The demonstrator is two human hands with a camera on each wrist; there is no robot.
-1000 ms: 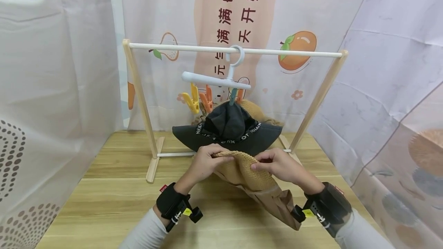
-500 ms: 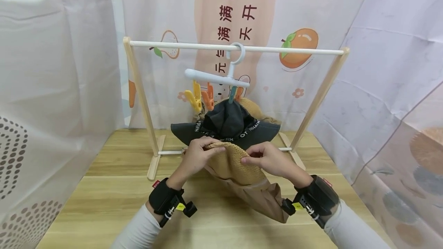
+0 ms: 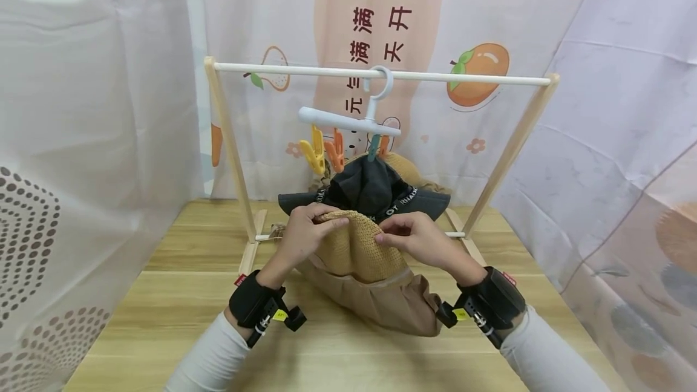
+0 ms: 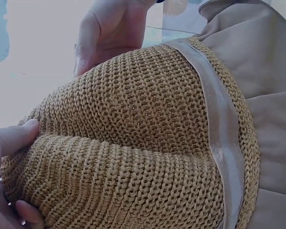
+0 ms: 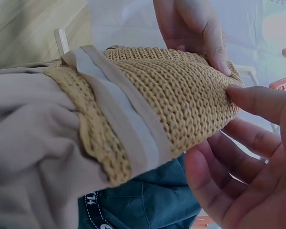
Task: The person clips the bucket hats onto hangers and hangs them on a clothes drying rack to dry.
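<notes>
A tan hat point(image 3: 359, 253) with a knitted crown and a pleated beige fabric brim is held up by both hands, its inside toward me. My left hand point(image 3: 302, 235) pinches the crown's top edge between thumb and fingers. On the other side, my right hand point(image 3: 416, 241) pinches the same knit point(image 5: 181, 90) with thumb and fingers. Right behind it hangs a dark bucket hat point(image 3: 367, 186) with white lettering, clipped by a teal clothespin point(image 3: 373, 147) under a pale blue hanger point(image 3: 348, 121). The left wrist view shows the knitted crown point(image 4: 124, 109) and its lining band.
The hanger hooks over the white rod point(image 3: 463, 78) of a wooden rack point(image 3: 231, 150). A yellow clothespin point(image 3: 313, 151) and an orange clothespin point(image 3: 335, 151) hang left of the teal one. Behind the dark hat is another tan knitted hat point(image 3: 404, 167). Curtains surround the wooden table point(image 3: 179, 319).
Both hands have lifted the tan hat slightly and moved it a little left, closer to upright. More of its brim shows below the crown. The view has shifted slightly.
</notes>
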